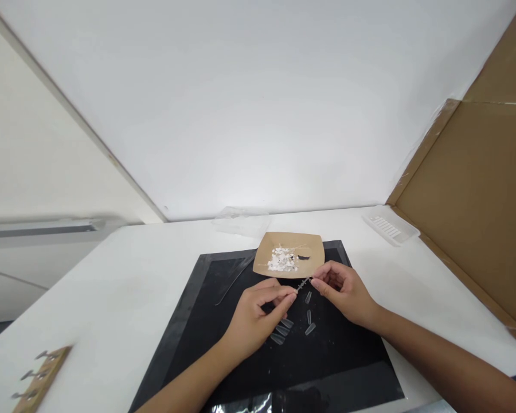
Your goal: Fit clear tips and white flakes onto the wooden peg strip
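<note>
My left hand and my right hand pinch the two ends of a short, thin plastic sprue strip with small side tabs. It is held just above the black mat, in front of a brown paper tray. White scraps and a dark sliver lie in the tray. On the mat, several clear false nail tips sit partly behind my left hand. A few more clear nail tips are spread below the strip.
A thin dark rod lies left of the tray. Behind are a crumpled clear plastic bag and, to the right, a translucent plastic tray. A wooden block with metal pegs stands front left. A cardboard panel borders the white table's right side.
</note>
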Tool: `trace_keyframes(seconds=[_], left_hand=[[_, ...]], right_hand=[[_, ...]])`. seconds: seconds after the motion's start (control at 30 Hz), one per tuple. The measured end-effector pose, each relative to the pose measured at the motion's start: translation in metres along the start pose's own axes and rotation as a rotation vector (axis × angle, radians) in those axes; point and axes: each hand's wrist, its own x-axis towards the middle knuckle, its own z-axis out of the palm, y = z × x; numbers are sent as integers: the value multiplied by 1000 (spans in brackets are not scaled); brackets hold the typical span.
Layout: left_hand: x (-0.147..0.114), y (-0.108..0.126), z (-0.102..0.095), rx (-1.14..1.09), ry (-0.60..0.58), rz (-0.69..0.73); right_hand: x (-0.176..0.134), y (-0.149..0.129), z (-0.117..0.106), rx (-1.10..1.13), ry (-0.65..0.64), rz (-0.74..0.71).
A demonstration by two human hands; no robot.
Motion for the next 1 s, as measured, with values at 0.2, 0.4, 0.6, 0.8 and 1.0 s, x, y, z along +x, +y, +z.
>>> trace_keyframes(seconds=[0.2,0.4,0.6,0.8,1.0], left_hand=[[0,-6,1,75,69,140],[-2,-8,2,105,72,182],[-2,-8,1,104,57,164],[-2,-6,1,77,52,151],[-2,-5,1,84,56,180]], right_hand=[[-1,-6,-3,74,-108,24],[-3,-14,-9,-95,-225,-142],[-2,-17,-16,-276,-246,-313],[0,-24,-25,-427,-355,-484],[2,-18,-29,-519,-353,-551]])
